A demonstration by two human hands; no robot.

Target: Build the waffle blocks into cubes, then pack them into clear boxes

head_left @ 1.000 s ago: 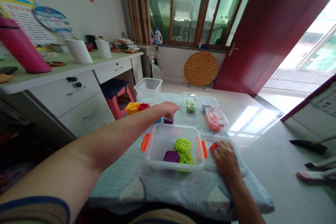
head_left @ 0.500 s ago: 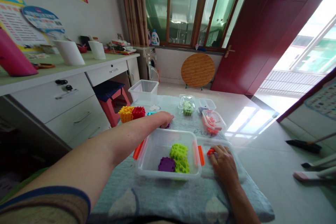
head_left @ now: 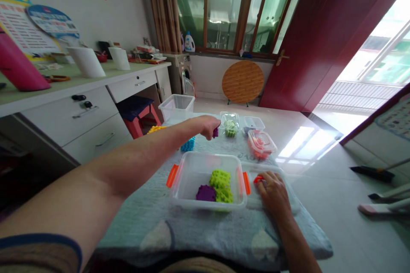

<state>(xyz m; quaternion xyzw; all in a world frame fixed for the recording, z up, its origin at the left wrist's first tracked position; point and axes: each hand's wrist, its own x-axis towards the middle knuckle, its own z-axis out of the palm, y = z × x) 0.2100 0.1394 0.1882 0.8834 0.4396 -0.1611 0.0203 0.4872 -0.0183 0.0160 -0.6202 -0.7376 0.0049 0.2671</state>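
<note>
My left hand reaches across the table, closed on a purple building block held above the cloth. Below the forearm stand blue blocks and yellow blocks, partly hidden by the arm. Nearer me is an open clear plastic box with orange side clips. Inside it lie lime-green blocks and a flat purple block. To the right of the box, my right hand rests on a clear lid, its fingers curled at a small orange-red piece.
Behind these stand a clear tub with a green block, a lidded tub of red-orange pieces, a shallow clear tub and an empty clear bin. A cloth covers the low table. A white desk stands left.
My left hand has risen and moved away and to the right with the purple block, uncovering more of the blue blocks. The forearm now hides the red blocks. My right hand stays on the lid.
</note>
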